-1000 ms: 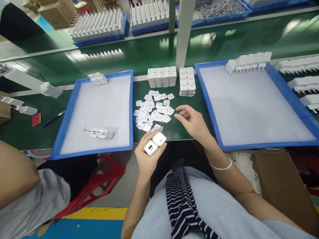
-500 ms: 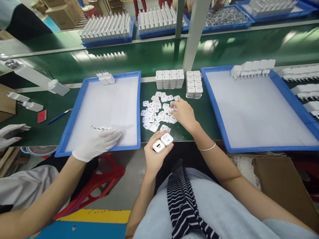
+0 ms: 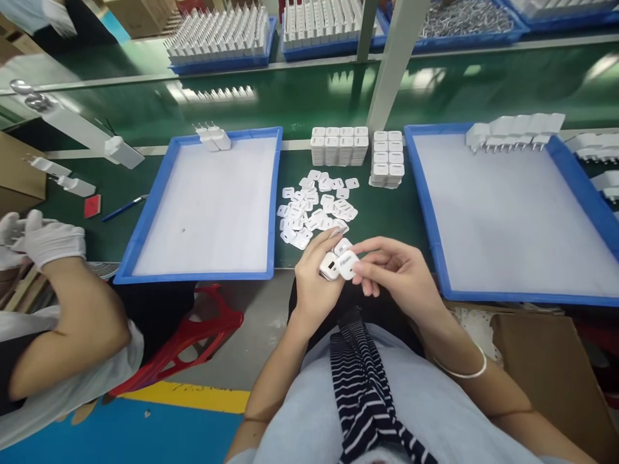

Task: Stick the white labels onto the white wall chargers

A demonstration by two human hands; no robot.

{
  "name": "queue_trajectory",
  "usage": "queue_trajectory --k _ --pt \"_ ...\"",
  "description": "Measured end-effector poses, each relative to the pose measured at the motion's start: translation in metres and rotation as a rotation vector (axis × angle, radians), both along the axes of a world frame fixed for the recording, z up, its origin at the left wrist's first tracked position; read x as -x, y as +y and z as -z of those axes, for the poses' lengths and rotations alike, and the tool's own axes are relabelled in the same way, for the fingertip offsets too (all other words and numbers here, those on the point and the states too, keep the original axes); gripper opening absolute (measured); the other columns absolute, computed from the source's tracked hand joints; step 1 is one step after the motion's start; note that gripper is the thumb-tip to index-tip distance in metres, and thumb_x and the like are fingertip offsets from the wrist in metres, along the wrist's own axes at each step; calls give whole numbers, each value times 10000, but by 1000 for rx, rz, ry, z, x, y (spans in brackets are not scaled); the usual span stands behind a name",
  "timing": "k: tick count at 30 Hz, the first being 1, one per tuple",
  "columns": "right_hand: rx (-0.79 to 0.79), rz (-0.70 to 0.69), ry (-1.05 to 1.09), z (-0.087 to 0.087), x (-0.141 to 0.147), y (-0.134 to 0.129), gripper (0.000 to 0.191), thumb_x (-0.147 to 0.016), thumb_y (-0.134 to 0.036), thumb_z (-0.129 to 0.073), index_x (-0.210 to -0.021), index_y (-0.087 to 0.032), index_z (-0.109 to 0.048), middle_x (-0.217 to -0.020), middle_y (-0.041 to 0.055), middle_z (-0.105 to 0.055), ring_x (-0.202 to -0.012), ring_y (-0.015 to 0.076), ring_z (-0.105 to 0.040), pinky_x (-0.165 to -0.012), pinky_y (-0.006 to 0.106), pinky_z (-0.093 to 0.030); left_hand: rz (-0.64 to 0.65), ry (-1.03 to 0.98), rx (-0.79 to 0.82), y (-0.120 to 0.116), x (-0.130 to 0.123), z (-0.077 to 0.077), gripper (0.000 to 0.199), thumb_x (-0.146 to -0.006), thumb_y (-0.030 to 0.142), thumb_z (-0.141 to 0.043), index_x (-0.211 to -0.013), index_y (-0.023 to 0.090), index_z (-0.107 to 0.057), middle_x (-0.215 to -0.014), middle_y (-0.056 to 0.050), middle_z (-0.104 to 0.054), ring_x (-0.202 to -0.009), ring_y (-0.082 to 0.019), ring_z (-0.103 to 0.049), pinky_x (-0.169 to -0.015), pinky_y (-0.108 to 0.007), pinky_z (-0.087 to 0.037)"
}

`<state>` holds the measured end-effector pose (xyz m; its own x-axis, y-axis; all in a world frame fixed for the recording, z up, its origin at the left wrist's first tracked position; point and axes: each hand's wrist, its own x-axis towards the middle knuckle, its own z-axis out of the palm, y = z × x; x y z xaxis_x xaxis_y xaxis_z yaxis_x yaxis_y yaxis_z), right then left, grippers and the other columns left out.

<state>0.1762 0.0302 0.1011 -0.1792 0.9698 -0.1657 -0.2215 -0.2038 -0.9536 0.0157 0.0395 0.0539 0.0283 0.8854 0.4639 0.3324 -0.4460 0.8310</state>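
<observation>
Two white charger housings are wrapped in the fingers of my left hand, close to the front edge of the green bench. My right hand pinches a small white square cover plate between thumb and forefinger, right over the ends of the housings and partly hiding them. Just beyond my hands lies a loose scatter of white cover plates. Behind the scatter stand neat stacks of covers, a wider block and a narrower one.
A blue-rimmed tray on the left has white plug pieces at its back edge. Another blue-rimmed tray is on the right, a row of adapters at its back. A co-worker's gloved hands are at far left.
My right hand has come back from the scattered covers to my left hand, now with a cover plate in its fingers. The co-worker's gloved hand has left the left tray with the pieces there.
</observation>
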Motion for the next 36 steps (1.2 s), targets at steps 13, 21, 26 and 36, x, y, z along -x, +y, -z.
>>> queue_trajectory --k 13,21,26,36 --pt "-22 9 100 -1 5 -3 179 -729 -200 -886 -856 -171 -764 -609 -17 -701 -446 54 -551 -444 165 -469 -40 182 -67 -9 -11 -8 541 -803 81 -705 -1323 193 -607 -1375 -127 -664 -1308 -258 -627 -1080 -405 -563" --pt "20 -16 48 -5 4 -1 199 -699 -173 -890 -819 -149 -734 -589 -19 -690 -452 61 -555 -449 168 -464 -30 200 -36 -11 -9 -5 572 -797 85 -685 -1340 215 -561 -1400 -131 -625 -1335 -265 -599 -1079 -408 -558" --pt "55 -52 -19 -5 4 0 243 -730 -214 -871 -878 -148 -690 -579 -22 -690 -448 63 -560 -467 169 -468 -42 218 -84 -11 -8 -3 542 -819 99 -691 -1339 185 -567 -1383 -155 -628 -1322 -256 -604 -1086 -391 -547" --pt "125 -95 11 0 1 6 546 -705 -291 -883 -828 -249 -353 -544 -59 -691 -390 71 -525 -390 147 -386 -34 285 -146 -9 -5 -1 459 -930 205 -630 -1378 185 -534 -1399 -160 -627 -1326 -253 -603 -1081 -397 -550"
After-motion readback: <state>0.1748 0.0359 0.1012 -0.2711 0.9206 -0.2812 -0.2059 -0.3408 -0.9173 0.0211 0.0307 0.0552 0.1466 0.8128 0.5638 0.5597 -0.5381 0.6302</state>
